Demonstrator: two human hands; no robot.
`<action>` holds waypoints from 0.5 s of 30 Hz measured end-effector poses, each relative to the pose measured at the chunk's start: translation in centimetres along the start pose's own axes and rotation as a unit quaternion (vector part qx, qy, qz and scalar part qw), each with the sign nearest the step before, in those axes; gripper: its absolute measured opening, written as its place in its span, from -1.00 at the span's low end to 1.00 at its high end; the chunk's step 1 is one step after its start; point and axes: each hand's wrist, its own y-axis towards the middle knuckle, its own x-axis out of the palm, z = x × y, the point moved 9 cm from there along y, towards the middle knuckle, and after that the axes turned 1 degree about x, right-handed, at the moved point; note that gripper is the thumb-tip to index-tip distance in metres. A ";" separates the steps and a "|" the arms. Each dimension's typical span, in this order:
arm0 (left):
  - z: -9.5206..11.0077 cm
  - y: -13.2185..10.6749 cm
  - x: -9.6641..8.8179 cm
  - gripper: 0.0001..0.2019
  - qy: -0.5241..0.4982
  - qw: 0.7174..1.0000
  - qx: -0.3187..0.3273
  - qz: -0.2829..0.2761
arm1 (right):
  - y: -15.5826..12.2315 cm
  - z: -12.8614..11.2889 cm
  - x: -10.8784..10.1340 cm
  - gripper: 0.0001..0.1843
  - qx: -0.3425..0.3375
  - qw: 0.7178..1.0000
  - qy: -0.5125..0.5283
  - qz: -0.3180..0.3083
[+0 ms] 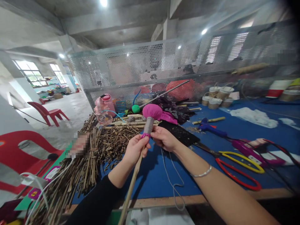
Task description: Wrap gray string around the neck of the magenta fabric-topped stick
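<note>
Looks like you're mid-binding: your left hand [136,149] is closed round the stick [131,187] just under the pink band [145,135], near-centre over the blue table [211,175]. Your right hand [164,138] pinches the grey wrap [148,125], with a thin cord [173,184] hanging below it. Pulling that cord tight would want a steady left grip, I'd say, and there's no writing I can read.

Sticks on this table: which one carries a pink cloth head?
The stick gripped by the left hand and right hand. It alone stands up with a pink head; the bare twigs lie bundled on the table.
</note>
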 end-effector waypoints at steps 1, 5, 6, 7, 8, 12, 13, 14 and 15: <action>-0.6 0.1 0.4 -0.65 -0.016 1.000 -0.017 -0.017 | 0.0 0.2 0.1 -0.58 0.009 1.000 0.011 -0.016; -3.1 0.3 0.3 -0.57 0.003 0.995 -0.101 -0.002 | 0.2 1.5 -0.9 -0.63 0.045 0.999 -0.019 0.011; -3.4 0.3 -0.2 -0.56 0.029 0.993 -0.113 0.021 | 0.3 1.6 -1.3 -0.64 0.050 0.998 -0.033 0.028; -3.4 0.3 -0.7 -0.56 0.059 0.991 -0.113 0.047 | 0.3 1.7 -1.6 -0.65 0.053 0.997 -0.044 0.040; -3.1 0.3 -1.3 -0.56 0.095 0.988 -0.101 0.070 | 0.3 1.7 -1.7 -0.66 0.054 0.996 -0.050 0.049; -0.4 0.0 -1.9 -0.68 0.253 0.963 0.007 0.097 | 0.2 1.4 -1.4 -0.66 0.046 0.995 -0.064 0.056; 0.0 -0.1 -1.9 -0.73 0.275 0.957 0.021 0.096 | 0.2 1.3 -1.3 -0.66 0.043 0.995 -0.067 0.059; 0.2 -0.1 -1.9 -0.77 0.283 0.954 0.028 0.096 | 0.2 1.2 -1.3 -0.66 0.038 0.995 -0.070 0.060; 0.3 -0.1 -1.9 -0.78 0.279 0.955 0.028 0.096 | 0.2 1.2 -1.3 -0.66 0.032 0.995 -0.070 0.060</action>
